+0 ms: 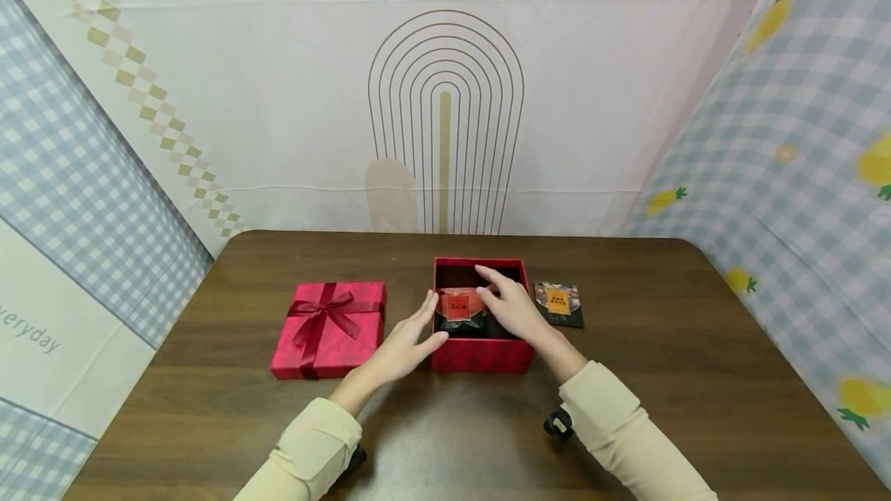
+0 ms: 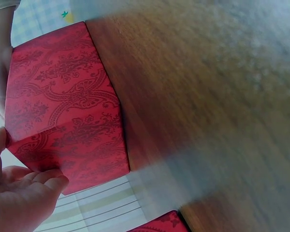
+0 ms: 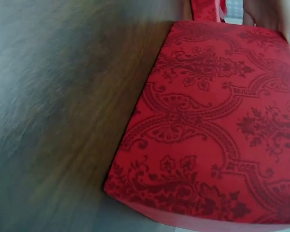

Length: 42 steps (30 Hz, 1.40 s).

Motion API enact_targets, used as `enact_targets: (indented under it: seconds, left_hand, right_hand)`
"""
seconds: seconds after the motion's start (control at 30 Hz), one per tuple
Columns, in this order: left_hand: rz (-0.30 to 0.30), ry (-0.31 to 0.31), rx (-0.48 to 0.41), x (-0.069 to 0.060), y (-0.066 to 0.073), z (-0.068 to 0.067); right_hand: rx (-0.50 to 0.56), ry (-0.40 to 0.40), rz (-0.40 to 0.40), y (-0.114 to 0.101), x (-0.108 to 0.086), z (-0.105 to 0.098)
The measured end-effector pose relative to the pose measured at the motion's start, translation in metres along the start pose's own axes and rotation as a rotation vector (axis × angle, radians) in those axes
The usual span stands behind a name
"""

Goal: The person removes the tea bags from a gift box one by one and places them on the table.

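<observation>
One squarish red patterned lid with a dark red ribbon bow [image 1: 327, 331] lies at the left of the dark brown wooden worktop [image 1: 445, 431]; it is probably stiff card, light, best lifted by its side walls so that the bow is not crushed.

Next comes the person's left hand [image 1: 400, 350], its fingers extended, the thumb well apart from them, the fingertips against the left side of the deep, open, red patterned box [image 1: 480, 357]. The box stands upright on the worktop, likely rigid card with smooth, slightly slippery walls; opposite sides would give the surest hold.

Inside, toward its left, sits a flat red-and-black sachet with a red square label [image 1: 460, 308], face up. Its shiny film should be light, soft and slick, easiest to pinch at an edge.

The right hand [image 1: 513, 308] is above the box's right part, index finger and thumb apart, the thumb close to the sachet; whether it touches, I cannot tell.

Furthest right, a black sachet with an orange label [image 1: 559, 304] lies flat on the worktop, likely just as light and pliable.
</observation>
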State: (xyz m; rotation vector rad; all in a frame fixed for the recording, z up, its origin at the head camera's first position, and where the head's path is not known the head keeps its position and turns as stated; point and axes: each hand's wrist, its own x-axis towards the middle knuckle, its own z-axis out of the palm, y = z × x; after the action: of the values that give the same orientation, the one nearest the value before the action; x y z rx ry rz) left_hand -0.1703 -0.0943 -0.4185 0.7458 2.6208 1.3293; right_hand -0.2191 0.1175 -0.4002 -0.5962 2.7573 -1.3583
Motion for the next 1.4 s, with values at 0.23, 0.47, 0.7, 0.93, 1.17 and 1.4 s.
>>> enact_targets:
  seconds: [0.23,0.47,0.7,0.93,1.17,1.4]
  left_hand:
    - [0.027,0.019,0.012,0.001,-0.001,0.001]
    - [0.023,0.016,0.018,0.000,0.000,0.001]
    - [0.010,0.016,0.010,-0.001,0.001,0.001]
    - [0.012,0.015,0.013,0.000,0.001,0.001]
    - [0.004,0.005,-0.001,-0.001,0.001,0.001]
    - [0.003,0.001,-0.008,0.001,-0.001,0.002]
  right_hand:
    - [-0.139,-0.149,0.158,0.001,0.007,0.006]
    - [-0.269,-0.279,0.228,0.002,0.009,0.011]
    - [-0.217,-0.427,0.237,0.005,0.009,0.013]
    - [-0.253,-0.401,0.185,0.004,0.009,0.012]
    - [-0.223,-0.271,0.131,0.004,0.009,0.010]
    - [-0.111,-0.344,0.107,0.012,0.012,0.010]
